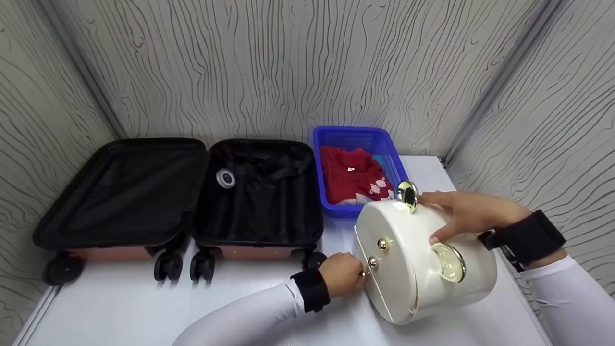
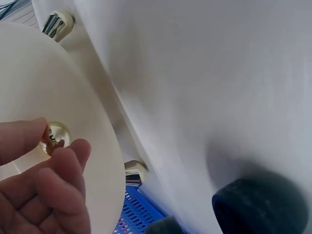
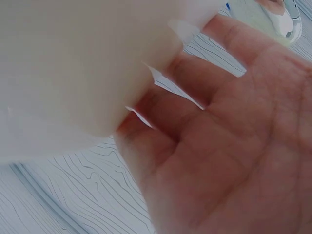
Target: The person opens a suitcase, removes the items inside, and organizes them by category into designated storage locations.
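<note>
A white, rounded storage box [image 1: 435, 269] with gold-coloured knobs on its flat front leans over the table at the right in the head view. At that front, my left hand [image 1: 342, 275] pinches one small gold knob [image 2: 57, 135] between thumb and fingertips, as the left wrist view shows. My right hand [image 1: 473, 214] holds the box from its far side, thumb beside a gold fitting [image 1: 451, 263] and index finger by another gold fitting [image 1: 408, 196]. In the right wrist view the other fingers [image 3: 200, 80] reach behind the box, which hides their tips.
An open suitcase [image 1: 259, 192] with black lining lies at the left; a round white-and-grey object [image 1: 226, 178] is inside it. Behind the box stands a blue basket [image 1: 355, 129] holding red clothing [image 1: 348, 173]. Wood-grain walls [image 1: 269, 72] close off the back and sides.
</note>
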Demonstrator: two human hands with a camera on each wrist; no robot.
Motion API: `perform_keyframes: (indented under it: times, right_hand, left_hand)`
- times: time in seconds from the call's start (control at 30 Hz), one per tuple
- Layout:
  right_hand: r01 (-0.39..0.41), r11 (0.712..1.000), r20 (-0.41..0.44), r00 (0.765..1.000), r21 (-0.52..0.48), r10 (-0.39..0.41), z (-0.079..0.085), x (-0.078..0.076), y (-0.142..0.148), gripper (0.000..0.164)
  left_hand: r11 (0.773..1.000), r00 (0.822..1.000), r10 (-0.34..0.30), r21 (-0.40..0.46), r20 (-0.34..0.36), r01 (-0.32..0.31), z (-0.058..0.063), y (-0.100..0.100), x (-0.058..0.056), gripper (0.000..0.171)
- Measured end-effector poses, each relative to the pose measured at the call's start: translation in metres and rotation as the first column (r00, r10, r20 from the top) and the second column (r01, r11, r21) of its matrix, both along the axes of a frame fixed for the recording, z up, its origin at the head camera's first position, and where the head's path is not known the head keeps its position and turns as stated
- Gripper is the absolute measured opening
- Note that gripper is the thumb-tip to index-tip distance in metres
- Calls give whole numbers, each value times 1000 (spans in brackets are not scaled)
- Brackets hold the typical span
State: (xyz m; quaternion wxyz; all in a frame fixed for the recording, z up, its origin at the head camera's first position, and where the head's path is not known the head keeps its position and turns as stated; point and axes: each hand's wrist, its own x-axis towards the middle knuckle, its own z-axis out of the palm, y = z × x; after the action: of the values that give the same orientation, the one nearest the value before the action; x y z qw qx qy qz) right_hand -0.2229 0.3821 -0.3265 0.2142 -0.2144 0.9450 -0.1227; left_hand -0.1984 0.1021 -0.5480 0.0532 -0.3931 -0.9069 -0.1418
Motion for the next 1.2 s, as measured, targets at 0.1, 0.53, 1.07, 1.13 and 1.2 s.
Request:
perform_keyframes:
  times: [0.1,0.53,1.07,1.13,1.2]
  right_hand:
    - [-5,1000,-9,1000,2,5,0,1,-1,97]
    - [7,1000,1,1000,-20,-7,-2,0,0,100]
    - [-6,1000,-27,1000,6,6,-1,-3,18,98]
    - [-22,1000,-38,999,12,23,-1,-3,18,97]
    - [-37,999,-40,999,12,37,0,-3,18,97]
  left_hand:
    - [1000,1000,-2,9,13,2,0,-5,1,33]
    - [1000,999,6,-12,-33,-7,6,-42,11,32]
    - [1000,1000,1,-6,-19,-1,11,-70,13,35]
    - [999,1000,-11,31,16,10,18,-76,8,38]
    - [996,999,-15,86,41,12,30,-84,1,42]
